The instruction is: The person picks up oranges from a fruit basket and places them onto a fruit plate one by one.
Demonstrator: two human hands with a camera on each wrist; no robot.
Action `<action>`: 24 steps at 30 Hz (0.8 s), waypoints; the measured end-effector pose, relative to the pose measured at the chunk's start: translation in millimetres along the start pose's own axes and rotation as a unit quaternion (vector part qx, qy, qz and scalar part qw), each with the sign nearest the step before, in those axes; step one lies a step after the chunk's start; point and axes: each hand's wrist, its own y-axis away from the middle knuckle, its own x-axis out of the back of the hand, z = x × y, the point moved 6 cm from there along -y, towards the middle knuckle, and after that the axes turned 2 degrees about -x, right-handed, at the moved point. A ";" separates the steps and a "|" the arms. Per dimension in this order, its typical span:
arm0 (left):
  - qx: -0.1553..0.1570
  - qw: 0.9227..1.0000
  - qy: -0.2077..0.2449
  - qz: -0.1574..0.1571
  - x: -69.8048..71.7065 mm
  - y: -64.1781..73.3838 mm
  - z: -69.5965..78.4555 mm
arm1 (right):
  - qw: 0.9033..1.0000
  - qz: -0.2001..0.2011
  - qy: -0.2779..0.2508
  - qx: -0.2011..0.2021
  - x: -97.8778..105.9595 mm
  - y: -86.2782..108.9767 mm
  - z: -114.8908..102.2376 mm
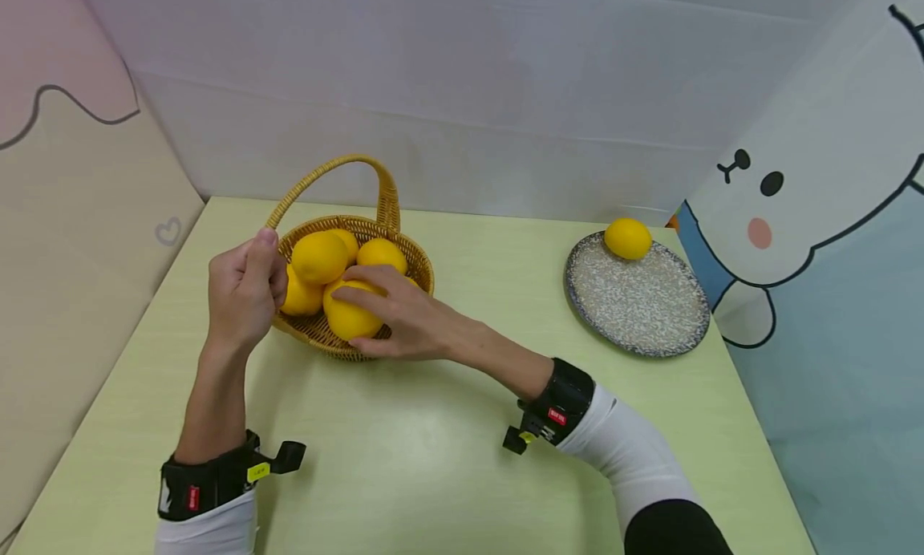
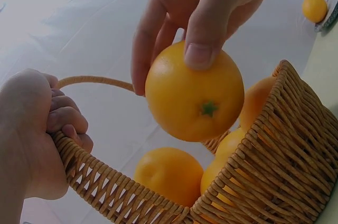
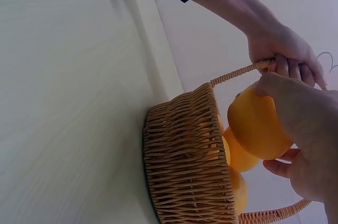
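A wicker basket (image 1: 325,348) with an arched handle (image 1: 328,168) stands on the table, holding several oranges (image 1: 320,257). My left hand (image 1: 244,290) grips the near left part of that handle, its fingers curled round it. With the fingers and thumb of my right hand (image 1: 404,310) I hold one orange (image 2: 195,94) at the basket's front right. In the left wrist view this orange is above the others, and its green stem end faces the camera. The right wrist view shows the right hand (image 3: 311,129) round the same orange, beside the basket wall (image 3: 185,155).
A speckled grey plate (image 1: 642,306) with a dark rim lies at the right of the table (image 1: 447,475). One orange (image 1: 628,239) sits at its back edge. A pale wall (image 1: 462,82) rises behind the table, and printed cloth (image 1: 808,242) hangs at the right.
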 end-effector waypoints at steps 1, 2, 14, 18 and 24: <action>0.000 1.000 0.000 0.000 0.1 0.0 0.1 | 1.000 0.007 -0.002 0.001 3.1 -0.2 -0.7; -0.001 1.000 0.000 0.001 0.1 0.0 0.3 | 1.000 0.015 -0.004 0.002 6.3 -0.2 -1.5; -0.003 1.000 0.000 -0.002 0.3 -1.2 -1.9 | 0.996 0.071 -0.038 -0.024 33.5 17.3 2.1; 0.001 1.000 0.008 -0.002 -0.9 -2.2 -3.0 | 0.994 0.091 -0.050 -0.037 39.2 30.4 9.5; 0.006 1.000 0.000 -0.002 1.0 -2.4 -5.0 | 0.990 0.105 -0.060 -0.074 48.7 50.8 23.7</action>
